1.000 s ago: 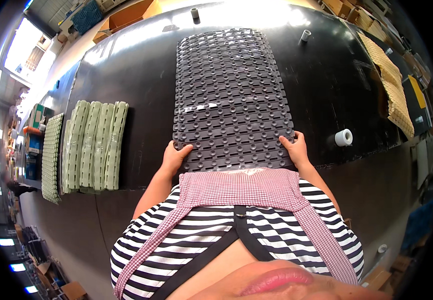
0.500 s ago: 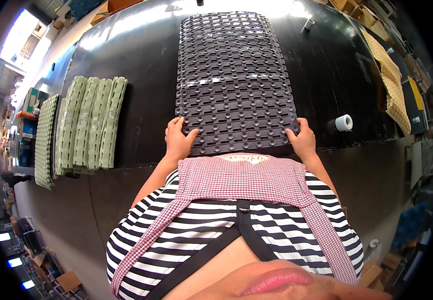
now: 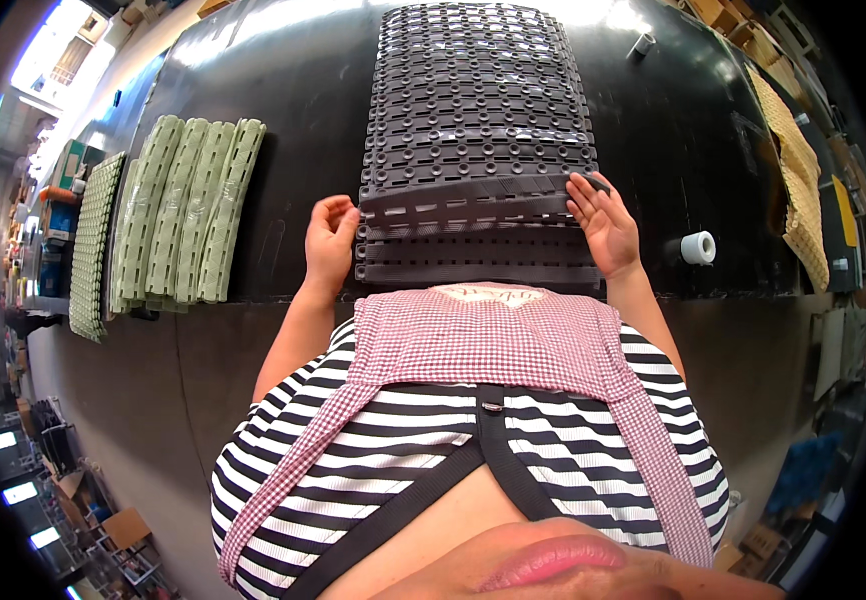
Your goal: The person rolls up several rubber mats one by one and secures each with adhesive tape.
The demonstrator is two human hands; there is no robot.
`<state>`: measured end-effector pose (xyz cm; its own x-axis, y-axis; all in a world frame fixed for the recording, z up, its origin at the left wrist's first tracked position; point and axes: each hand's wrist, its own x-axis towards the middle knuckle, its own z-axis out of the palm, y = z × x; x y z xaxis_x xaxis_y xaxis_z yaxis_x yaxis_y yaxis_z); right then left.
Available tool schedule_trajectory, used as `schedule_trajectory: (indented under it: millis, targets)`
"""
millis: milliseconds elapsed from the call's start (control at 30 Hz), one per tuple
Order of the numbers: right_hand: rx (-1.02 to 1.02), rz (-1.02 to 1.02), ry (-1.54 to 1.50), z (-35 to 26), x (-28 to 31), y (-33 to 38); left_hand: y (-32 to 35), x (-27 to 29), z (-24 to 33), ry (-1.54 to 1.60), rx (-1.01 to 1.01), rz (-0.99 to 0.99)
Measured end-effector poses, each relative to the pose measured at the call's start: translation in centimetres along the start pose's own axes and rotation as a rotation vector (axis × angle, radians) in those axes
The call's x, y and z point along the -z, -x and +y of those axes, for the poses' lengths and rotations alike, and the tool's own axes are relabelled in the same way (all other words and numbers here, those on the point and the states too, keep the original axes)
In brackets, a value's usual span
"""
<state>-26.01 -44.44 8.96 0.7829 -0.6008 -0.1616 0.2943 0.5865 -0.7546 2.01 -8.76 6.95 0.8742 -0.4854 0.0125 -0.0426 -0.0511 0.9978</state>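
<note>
A dark grey plastic mat (image 3: 483,125) with slots and rows of round suction cups lies lengthwise on the black table in front of me. Its near end is lifted and bent over away from me, so a smoother flap (image 3: 468,203) shows. My left hand (image 3: 330,245), fingers curled, is at the flap's left end. At its right end, my right hand (image 3: 608,228) has its palm toward me and fingers against the flap; the thumb is partly hidden. Below the flap, a flat, slotted dark layer (image 3: 473,262) reaches the table's near edge.
Pale green folded mats (image 3: 188,210) stand side by side at the left, beside another green mat (image 3: 98,240). A white tape roll (image 3: 698,248) is at the right, with a small white tube (image 3: 643,44) farther back. Yellowish textured sheeting (image 3: 793,180) lies along the right edge.
Both hands have risen from the mat's near corners and moved away from me. The near end, flat before, is now lifted and bent over, uncovering a slotted layer beneath.
</note>
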Motion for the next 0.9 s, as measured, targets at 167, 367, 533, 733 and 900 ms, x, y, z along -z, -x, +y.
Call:
schedule_trajectory:
  millis: [167, 367, 533, 733, 900]
  targets:
    - [0.197, -0.026, 0.66, 1.7, -1.7, -0.8, 0.4, -6.8, 6.7, -0.836, -0.881, -0.17]
    - [0.608, -0.258, 1.842, 1.5, -2.9, -0.7, 0.3, -12.1, 0.9, -0.991, -0.857, -0.305]
    - [0.701, -0.327, 1.833, 1.4, -1.3, 1.3, 0.8, -11.3, 0.6, -1.105, -0.871, -0.425]
    - [0.819, -0.326, 1.762, 2.7, 0.3, 2.8, 2.7, -10.5, 0.2, -1.097, -0.789, -0.534]
    - [0.798, -0.291, 1.701, 3.7, 1.5, 3.2, 4.4, -9.2, -0.4, -0.917, -0.852, -0.343]
